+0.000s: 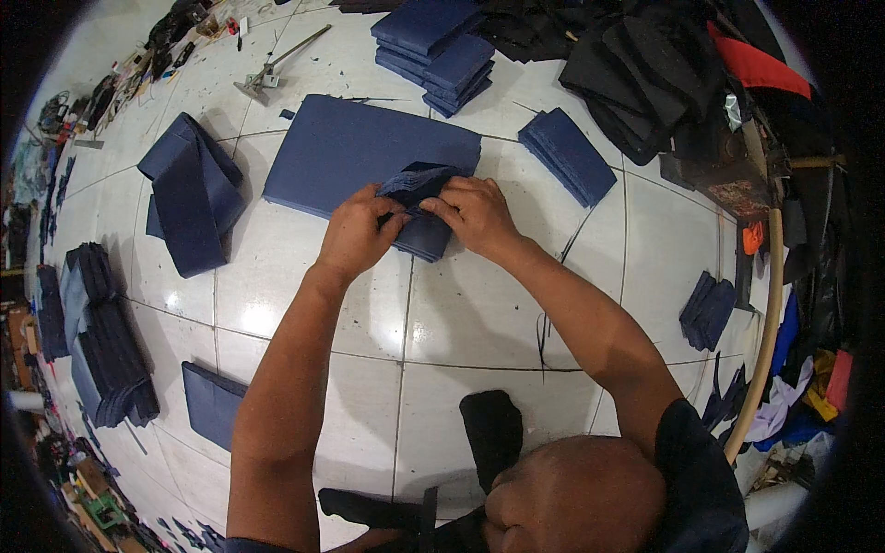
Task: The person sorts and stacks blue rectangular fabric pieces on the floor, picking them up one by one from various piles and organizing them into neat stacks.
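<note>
Your hands pinch a small stack of dark blue fabric pieces (419, 207) on the white tiled floor (369, 304).
Left hand (355, 235) and right hand (475, 214) each grip it closed at its near edge; it looks soft, light and floppy, so support it underneath.

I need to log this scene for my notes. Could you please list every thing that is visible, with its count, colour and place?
small fabric stack: one, navy, centre, under both hands
large fabric sheet pile: one, navy, behind the hands
folded fabric stacks: several, navy, top centre
draped fabric: one, navy, left
dark fabric heap: one, black, top right
metal tool: one, grey, top left
tiled floor: white, glossy
left hand: pinching the small stack
right hand: pinching the small stack
</note>
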Action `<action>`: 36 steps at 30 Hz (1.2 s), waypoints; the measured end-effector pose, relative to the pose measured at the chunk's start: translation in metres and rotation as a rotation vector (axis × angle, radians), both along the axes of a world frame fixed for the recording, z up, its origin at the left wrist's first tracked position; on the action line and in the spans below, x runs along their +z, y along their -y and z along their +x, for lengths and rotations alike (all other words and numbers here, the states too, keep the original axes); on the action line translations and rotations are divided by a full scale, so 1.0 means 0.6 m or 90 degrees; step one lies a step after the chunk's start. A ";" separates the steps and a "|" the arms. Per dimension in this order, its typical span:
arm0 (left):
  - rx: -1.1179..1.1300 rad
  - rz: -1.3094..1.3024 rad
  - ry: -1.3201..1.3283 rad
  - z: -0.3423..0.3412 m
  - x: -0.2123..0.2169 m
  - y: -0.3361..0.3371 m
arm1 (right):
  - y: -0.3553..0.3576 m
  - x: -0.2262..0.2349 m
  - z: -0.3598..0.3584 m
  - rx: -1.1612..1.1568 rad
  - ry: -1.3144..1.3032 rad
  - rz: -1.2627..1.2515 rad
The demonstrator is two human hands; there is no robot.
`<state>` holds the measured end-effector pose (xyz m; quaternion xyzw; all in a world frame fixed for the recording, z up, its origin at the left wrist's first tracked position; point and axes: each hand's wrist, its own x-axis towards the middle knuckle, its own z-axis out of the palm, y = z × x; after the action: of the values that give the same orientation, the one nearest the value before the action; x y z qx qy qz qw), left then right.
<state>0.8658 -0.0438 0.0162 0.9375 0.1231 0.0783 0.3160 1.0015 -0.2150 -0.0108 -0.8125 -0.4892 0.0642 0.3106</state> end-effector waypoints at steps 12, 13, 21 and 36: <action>0.098 -0.127 -0.107 0.027 0.035 -0.004 | 0.032 0.043 -0.012 -0.044 -0.099 0.017; 0.095 -0.138 -0.125 0.032 0.038 -0.008 | 0.037 0.028 -0.007 -0.018 -0.065 0.039; 0.074 -0.244 -0.147 0.035 0.038 -0.031 | 0.018 0.004 0.003 -0.020 0.036 0.132; 0.082 -0.222 -0.041 0.023 0.021 -0.019 | 0.009 0.025 0.006 0.016 0.099 0.196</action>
<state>0.8798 -0.0325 0.0289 0.8609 0.2043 0.0459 0.4636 1.0052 -0.2205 0.0044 -0.7516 -0.5261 -0.0709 0.3915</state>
